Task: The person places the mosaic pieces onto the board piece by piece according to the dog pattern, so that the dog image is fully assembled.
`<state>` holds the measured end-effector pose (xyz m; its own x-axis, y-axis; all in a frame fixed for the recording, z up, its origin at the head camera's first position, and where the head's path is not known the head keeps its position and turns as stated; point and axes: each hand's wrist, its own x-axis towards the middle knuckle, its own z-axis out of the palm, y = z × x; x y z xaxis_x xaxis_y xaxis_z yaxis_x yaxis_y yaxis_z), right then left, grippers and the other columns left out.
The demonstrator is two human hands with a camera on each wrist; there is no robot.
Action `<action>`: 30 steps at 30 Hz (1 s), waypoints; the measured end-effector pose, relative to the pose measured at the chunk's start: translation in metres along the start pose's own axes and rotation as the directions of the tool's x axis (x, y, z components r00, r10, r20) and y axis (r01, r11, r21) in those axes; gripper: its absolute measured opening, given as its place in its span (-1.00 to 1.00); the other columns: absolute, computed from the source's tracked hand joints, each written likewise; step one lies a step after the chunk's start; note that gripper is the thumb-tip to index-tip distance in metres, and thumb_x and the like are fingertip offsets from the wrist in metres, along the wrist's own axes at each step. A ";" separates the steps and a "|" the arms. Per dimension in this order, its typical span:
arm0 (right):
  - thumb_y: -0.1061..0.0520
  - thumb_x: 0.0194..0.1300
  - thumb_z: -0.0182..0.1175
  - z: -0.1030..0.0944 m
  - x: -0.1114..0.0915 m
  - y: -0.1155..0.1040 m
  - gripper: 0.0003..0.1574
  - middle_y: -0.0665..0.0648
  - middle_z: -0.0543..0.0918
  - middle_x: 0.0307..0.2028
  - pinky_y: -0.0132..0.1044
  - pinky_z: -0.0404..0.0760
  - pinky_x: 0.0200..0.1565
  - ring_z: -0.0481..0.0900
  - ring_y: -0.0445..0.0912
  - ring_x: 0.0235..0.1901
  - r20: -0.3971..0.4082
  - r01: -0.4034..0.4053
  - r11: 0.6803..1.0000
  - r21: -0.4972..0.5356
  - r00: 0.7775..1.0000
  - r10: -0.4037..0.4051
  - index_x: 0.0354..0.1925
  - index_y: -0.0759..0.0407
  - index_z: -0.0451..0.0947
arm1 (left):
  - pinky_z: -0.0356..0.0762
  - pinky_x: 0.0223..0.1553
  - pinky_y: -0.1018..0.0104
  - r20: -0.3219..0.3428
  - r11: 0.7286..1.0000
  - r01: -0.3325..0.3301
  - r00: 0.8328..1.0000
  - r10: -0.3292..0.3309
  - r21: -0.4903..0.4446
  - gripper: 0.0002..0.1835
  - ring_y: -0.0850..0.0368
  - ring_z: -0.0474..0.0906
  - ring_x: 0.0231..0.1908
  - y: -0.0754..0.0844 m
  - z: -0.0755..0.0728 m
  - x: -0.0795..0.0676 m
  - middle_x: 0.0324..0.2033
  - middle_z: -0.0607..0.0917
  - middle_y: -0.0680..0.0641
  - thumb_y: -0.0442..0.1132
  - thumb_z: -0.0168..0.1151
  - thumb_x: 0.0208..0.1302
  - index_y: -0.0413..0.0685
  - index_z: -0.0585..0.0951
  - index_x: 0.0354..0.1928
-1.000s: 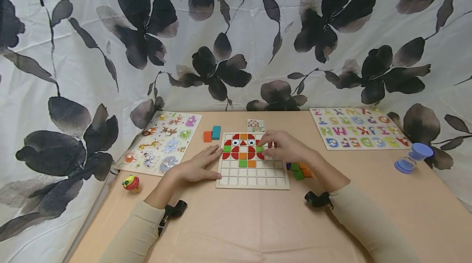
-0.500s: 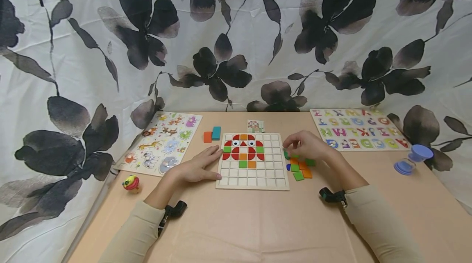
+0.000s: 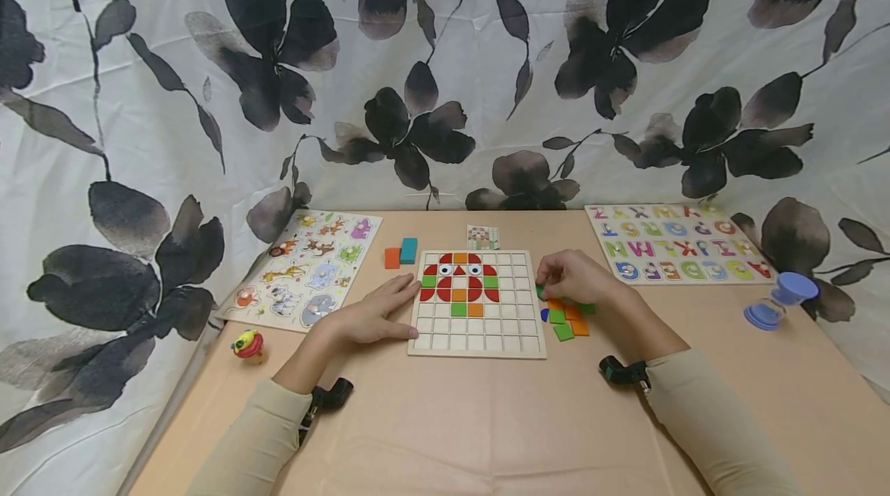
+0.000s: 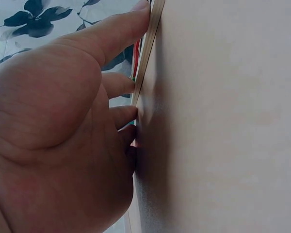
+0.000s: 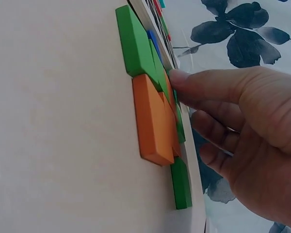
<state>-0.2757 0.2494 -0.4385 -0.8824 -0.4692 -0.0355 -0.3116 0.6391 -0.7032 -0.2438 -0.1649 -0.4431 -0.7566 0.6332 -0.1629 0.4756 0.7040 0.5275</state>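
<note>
A wooden grid board (image 3: 511, 326) lies mid-table, its upper left cells filled with red, green and orange pieces and two eye pieces. My left hand (image 3: 375, 312) rests at the board's left edge, fingers extended; in the left wrist view the fingertips (image 4: 128, 83) touch its side. To the right of the board lies a pile of loose blocks, among them an orange block (image 5: 153, 124) and a green block (image 5: 136, 43). Over that pile is my right hand (image 3: 573, 277), fingers bent and thumb low among the blocks. Whether it pinches one is hidden.
A small picture card (image 3: 483, 237) lies behind the board. Beside it are an orange block (image 3: 392, 258) and a blue block (image 3: 408, 250). An animal puzzle board (image 3: 306, 268) and toy (image 3: 248, 347) sit left; a letter board (image 3: 677, 245) and blue-ended object (image 3: 779, 299) sit right.
My right hand has left the board's pattern and moved right to the loose blocks, then dipped slightly there. A green piece shows in the pattern's right side. The left hand stays put.
</note>
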 end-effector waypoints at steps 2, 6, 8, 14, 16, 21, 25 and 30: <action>0.27 0.08 0.41 -0.001 0.000 0.001 -0.78 0.08 0.58 -0.43 -0.25 0.51 -0.30 0.47 0.01 -0.36 0.011 0.016 1.000 -0.009 1.000 -0.016 -0.27 0.11 0.61 | -0.21 0.41 -0.10 0.001 1.000 0.004 1.000 -0.004 -0.001 -0.01 -0.02 -0.33 0.49 0.000 0.000 0.000 0.52 -0.17 -0.07 0.25 0.24 0.17 0.07 0.01 0.51; 0.26 0.12 0.38 -0.004 -0.001 0.006 -0.80 0.05 0.58 -0.39 -0.29 0.49 -0.28 0.46 -0.01 -0.32 0.041 0.047 0.999 -0.016 0.998 -0.046 -0.24 0.08 0.64 | -0.22 0.41 -0.09 0.004 1.000 0.010 1.000 -0.010 -0.007 -0.01 0.00 -0.34 0.49 -0.001 0.001 0.000 0.52 -0.17 -0.05 0.26 0.24 0.17 0.09 0.01 0.51; 0.25 0.15 0.37 -0.006 -0.002 0.008 -0.83 0.03 0.60 -0.36 -0.31 0.51 -0.26 0.47 -0.01 -0.31 0.052 0.047 0.999 -0.007 0.998 -0.047 -0.26 0.05 0.67 | -0.22 0.41 -0.10 0.004 1.000 0.008 1.000 -0.008 -0.009 -0.01 -0.01 -0.34 0.49 -0.001 0.001 0.001 0.52 -0.18 -0.06 0.25 0.24 0.17 0.08 0.01 0.51; 0.17 0.20 0.34 -0.012 -0.005 0.001 -0.90 0.03 0.61 -0.30 -0.27 0.53 -0.29 0.49 0.01 -0.29 0.011 0.055 0.997 0.058 0.998 -0.055 -0.29 -0.02 0.67 | -0.21 0.40 -0.12 0.004 1.000 -0.002 1.000 0.002 -0.003 -0.01 -0.05 -0.33 0.49 -0.002 0.001 0.001 0.52 -0.17 -0.08 0.24 0.25 0.18 0.04 0.02 0.51; 0.16 0.22 0.33 -0.011 -0.003 -0.005 -0.91 0.06 0.64 -0.29 -0.27 0.53 -0.27 0.51 0.03 -0.28 0.000 0.078 0.992 0.101 0.997 -0.079 -0.27 -0.01 0.66 | -0.21 0.41 -0.12 0.005 1.000 -0.003 1.000 0.003 -0.005 -0.01 -0.05 -0.33 0.49 -0.002 0.000 0.001 0.52 -0.17 -0.08 0.24 0.24 0.18 0.04 0.02 0.51; 0.16 0.23 0.32 0.005 0.002 -0.026 -0.90 0.09 0.69 -0.26 -0.23 0.56 -0.24 0.52 0.05 -0.25 0.023 0.113 0.971 0.210 0.992 -0.121 -0.23 0.05 0.67 | -0.22 0.41 -0.09 0.011 1.000 0.005 1.000 -0.004 -0.011 -0.01 -0.02 -0.33 0.49 -0.001 -0.001 0.001 0.52 -0.17 -0.07 0.25 0.24 0.18 0.07 0.01 0.51; 0.15 0.17 0.37 0.026 0.009 -0.043 -0.91 0.01 0.72 -0.30 -0.29 0.53 -0.27 0.53 0.00 -0.29 0.029 0.134 0.972 0.193 0.989 -0.142 -0.29 0.06 0.72 | -0.21 0.41 -0.10 0.008 1.000 0.001 1.000 -0.001 -0.015 -0.01 -0.03 -0.33 0.49 0.000 -0.001 0.000 0.52 -0.16 -0.08 0.24 0.25 0.17 0.05 0.02 0.51; 0.15 0.17 0.38 0.044 0.015 -0.051 -0.90 -0.07 0.73 -0.34 -0.33 0.56 -0.32 0.56 -0.12 -0.36 0.079 0.193 0.978 0.077 0.977 -0.199 -0.28 0.03 0.74 | -0.21 0.41 -0.10 0.010 1.000 0.002 1.000 -0.002 -0.016 -0.01 -0.02 -0.33 0.49 0.000 -0.001 0.000 0.52 -0.16 -0.06 0.24 0.25 0.17 0.06 0.02 0.51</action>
<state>-0.2577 0.1823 -0.4344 -0.7723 -0.6334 0.0490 -0.4476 0.4877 -0.7495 -0.2444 -0.1650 -0.4422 -0.7534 0.6346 -0.1721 0.4665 0.7003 0.5403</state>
